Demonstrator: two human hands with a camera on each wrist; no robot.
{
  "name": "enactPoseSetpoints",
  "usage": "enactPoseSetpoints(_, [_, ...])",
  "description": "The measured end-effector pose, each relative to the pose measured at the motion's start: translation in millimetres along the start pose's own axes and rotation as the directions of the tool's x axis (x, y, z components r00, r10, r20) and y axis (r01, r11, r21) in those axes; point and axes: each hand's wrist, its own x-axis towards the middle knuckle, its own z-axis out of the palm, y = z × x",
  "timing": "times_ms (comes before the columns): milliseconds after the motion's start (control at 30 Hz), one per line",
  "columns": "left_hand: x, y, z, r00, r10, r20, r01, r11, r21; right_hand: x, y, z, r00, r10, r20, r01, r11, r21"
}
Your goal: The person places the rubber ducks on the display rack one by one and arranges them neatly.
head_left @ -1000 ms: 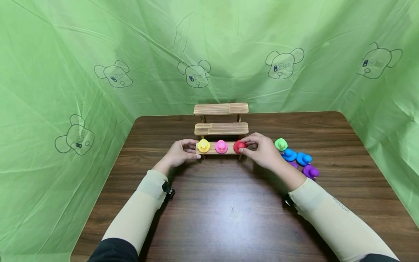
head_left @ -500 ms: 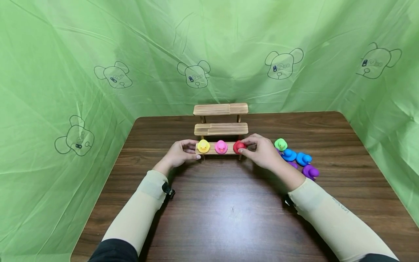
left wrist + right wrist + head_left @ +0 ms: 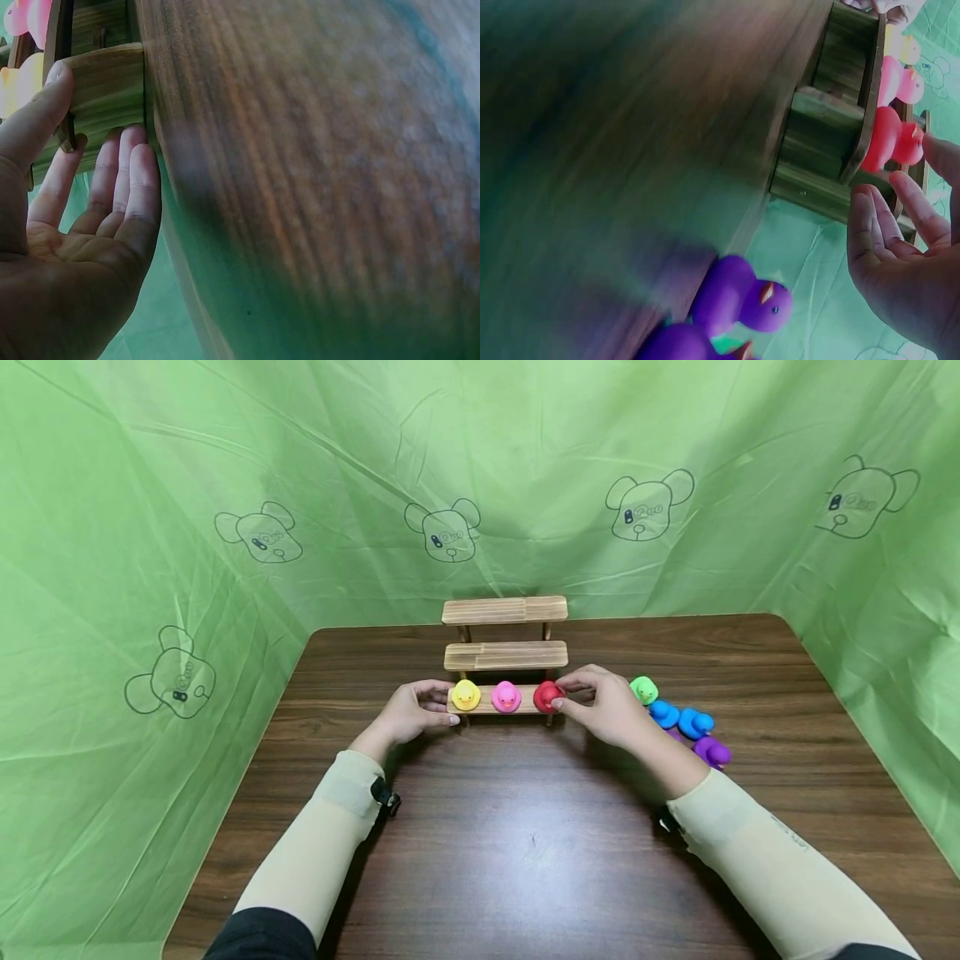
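on the wooden shelf's (image 3: 506,655) front right end, the red duck (image 3: 546,697) looks light, squeezable, best pinched round its body, my right hand (image 3: 606,706) loosely spread beside it, my left hand (image 3: 409,710) gripping the left end.

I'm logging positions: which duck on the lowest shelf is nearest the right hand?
The red duck, at the right end; pink duck and yellow duck sit farther left.

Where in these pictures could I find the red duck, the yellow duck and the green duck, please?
Red duck (image 3: 548,695): head view, on its head.
Yellow duck (image 3: 466,694): head view, on its head.
Green duck (image 3: 643,690): head view, on its head.
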Motion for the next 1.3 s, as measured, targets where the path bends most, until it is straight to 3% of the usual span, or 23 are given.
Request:
enactPoseSetpoints(267, [0.2, 1.0, -0.4, 1.0, -0.004, 0.0, 0.004, 1.0, 0.013, -7.2, 7, -21, 0.995, -0.009, -0.103, 0.007, 1.0, -0.021])
enactPoseSetpoints(533, [-1.0, 2.3, -0.6, 1.0, -0.018, 0.0, 0.018, 1.0, 0.002, -13.1, 22, -46, 0.983, 0.092, -0.157, -0.104, 0.992, -0.066])
enactPoseSetpoints(733, [0.2, 0.0, -1.0, 1.0, -0.006, 0.004, 0.006, 1.0, 0.0, -16.1, 34, -61, 0.976, 0.109, -0.191, -0.126, 0.988, -0.084])
enactPoseSetpoints(1000, [0.8, -0.8, -0.6, 1.0, -0.017, -0.003, 0.017, 1.0, -0.001, -20.9, 52, -77, 0.968, 0.181, -0.173, -0.202, 0.973, -0.11])
enactPoseSetpoints(1300, [-0.1, -0.1, -0.1, 1.0, -0.013, -0.005, 0.013, 1.0, 0.0, -22.9, 68, -85, 0.966, 0.247, -0.082, -0.258, 0.95, -0.174])
